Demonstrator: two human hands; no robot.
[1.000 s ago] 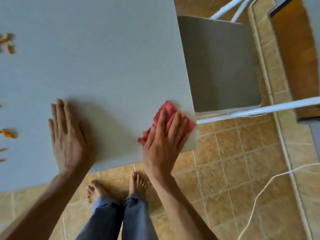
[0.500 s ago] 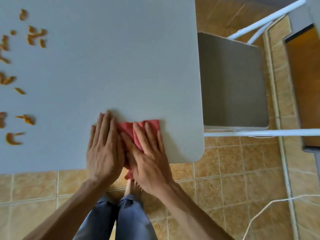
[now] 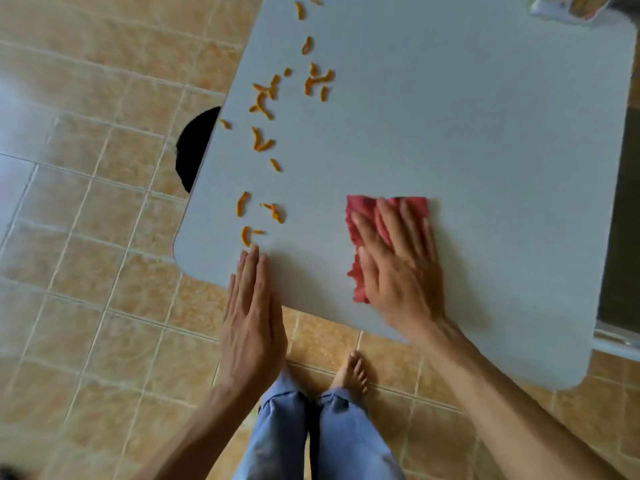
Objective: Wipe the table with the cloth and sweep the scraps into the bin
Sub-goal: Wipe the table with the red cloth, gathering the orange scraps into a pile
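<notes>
A red cloth [image 3: 360, 211] lies flat on the pale grey table [image 3: 450, 133] near its front edge. My right hand [image 3: 398, 261] presses down on the cloth with fingers spread. My left hand [image 3: 251, 313] rests edge-on at the table's front left edge, fingers straight and together, holding nothing. Several orange scraps [image 3: 265, 105] are scattered along the table's left side, the nearest just beyond my left fingertips. A black bin [image 3: 194, 147] shows partly under the table's left edge.
A printed packet [image 3: 575, 5] sits at the table's far right corner. A dark chair seat [image 3: 620, 220] stands right of the table. My bare feet [image 3: 349, 372] and blue trousers are on the tan tiled floor below the front edge.
The view has swung left, bringing the scraps and bin into sight. My left hand left the cloth and moved left to the table edge. My right hand keeps pressing the cloth.
</notes>
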